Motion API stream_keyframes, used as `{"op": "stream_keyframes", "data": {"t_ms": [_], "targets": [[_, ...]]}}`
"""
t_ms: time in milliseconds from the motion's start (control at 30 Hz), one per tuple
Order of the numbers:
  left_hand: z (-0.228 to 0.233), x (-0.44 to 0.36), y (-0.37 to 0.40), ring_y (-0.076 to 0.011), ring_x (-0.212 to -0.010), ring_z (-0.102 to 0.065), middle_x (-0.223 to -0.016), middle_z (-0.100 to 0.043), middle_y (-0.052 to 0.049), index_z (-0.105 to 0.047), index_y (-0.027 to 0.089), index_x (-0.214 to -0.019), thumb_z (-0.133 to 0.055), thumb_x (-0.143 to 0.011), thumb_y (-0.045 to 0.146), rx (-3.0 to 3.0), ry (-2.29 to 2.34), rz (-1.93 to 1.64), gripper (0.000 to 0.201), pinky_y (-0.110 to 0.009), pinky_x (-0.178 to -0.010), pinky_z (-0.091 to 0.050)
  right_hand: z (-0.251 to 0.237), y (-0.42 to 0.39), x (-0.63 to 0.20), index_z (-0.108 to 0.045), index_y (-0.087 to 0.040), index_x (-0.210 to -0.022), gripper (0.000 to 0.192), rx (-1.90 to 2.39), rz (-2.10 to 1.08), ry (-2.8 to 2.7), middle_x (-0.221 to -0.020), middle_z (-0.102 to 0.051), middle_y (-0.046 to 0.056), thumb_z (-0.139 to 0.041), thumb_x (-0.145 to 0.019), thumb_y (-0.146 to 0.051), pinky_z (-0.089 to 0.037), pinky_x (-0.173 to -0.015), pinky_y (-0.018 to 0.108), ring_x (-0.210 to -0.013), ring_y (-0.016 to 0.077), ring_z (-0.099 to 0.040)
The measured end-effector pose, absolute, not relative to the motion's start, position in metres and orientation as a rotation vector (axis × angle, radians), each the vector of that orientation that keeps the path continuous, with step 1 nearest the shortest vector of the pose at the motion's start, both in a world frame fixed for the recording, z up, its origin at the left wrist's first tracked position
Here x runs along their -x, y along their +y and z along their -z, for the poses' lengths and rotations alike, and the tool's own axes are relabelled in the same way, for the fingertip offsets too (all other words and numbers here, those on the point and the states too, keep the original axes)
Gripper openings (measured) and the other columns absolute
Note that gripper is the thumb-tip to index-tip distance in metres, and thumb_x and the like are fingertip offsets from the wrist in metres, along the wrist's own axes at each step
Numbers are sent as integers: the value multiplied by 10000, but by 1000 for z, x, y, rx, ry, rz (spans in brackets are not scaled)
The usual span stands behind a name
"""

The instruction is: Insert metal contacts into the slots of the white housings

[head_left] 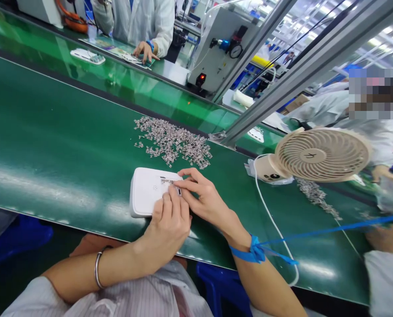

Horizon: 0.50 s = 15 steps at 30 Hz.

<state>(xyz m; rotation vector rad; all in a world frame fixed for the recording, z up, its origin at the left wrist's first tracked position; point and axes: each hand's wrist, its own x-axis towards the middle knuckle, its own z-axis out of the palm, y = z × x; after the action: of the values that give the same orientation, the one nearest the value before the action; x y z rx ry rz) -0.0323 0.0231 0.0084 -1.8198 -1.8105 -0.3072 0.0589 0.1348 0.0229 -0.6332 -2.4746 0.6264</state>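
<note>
A white plastic device (146,189) with rounded corners, a small cluster of holes and a rectangular recess (165,181) lies on the green work surface. My left hand (172,215), with a metal bangle on its wrist, has its fingers pressed together over the device's near right part, tips beside the recess. From the right, my right hand (205,193) closes on the device's right end, one fingertip reaching the recess. Small metal pieces show inside; whether a loose one is between my fingertips is hidden. Beyond the device lies a pile of small metal pieces (173,141).
A beige fan (318,154) with a white cable stands to the right, near a metal post (265,75). A blue cord (331,226) runs rightward from my right wrist. Another person's hand (146,51) works across the line; a sleeve (384,277) is at right.
</note>
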Motion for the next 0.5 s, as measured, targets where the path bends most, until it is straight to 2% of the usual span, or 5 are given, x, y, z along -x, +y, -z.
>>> {"op": "stream_keyframes", "data": {"t_ms": [167,367,500], "targets": [[-7,31,22,-220,-989,-584,-1176,-599,-173,-572,42,-1146,-430,-889,258,1825,-1795,243,365,-312,-844,-393,-18,137,-44,-520,-174,-736,31,909,-795,-2200,-763,-531,7,-533,-719,-152,-428,-608,257,-647,108,-482],[-6,34,23,-259,-1017,-563,-1233,-546,-211,-562,17,-1148,-398,-852,153,1857,-1839,192,364,-347,-834,-419,-4,145,-42,-499,-182,-723,192,1103,-1210,-1747,-580,-446,-56,-587,-698,-350,-311,-456,206,-491,71,-380],[-19,85,41,-287,-844,-600,-1184,-544,-270,-548,-55,-1133,-324,-784,29,1772,-2185,15,424,-398,-722,-452,2,148,-43,-502,-186,-721,219,1159,-1138,-1716,-490,-353,-82,-545,-739,-400,-260,-429,211,-436,68,-309]]}}
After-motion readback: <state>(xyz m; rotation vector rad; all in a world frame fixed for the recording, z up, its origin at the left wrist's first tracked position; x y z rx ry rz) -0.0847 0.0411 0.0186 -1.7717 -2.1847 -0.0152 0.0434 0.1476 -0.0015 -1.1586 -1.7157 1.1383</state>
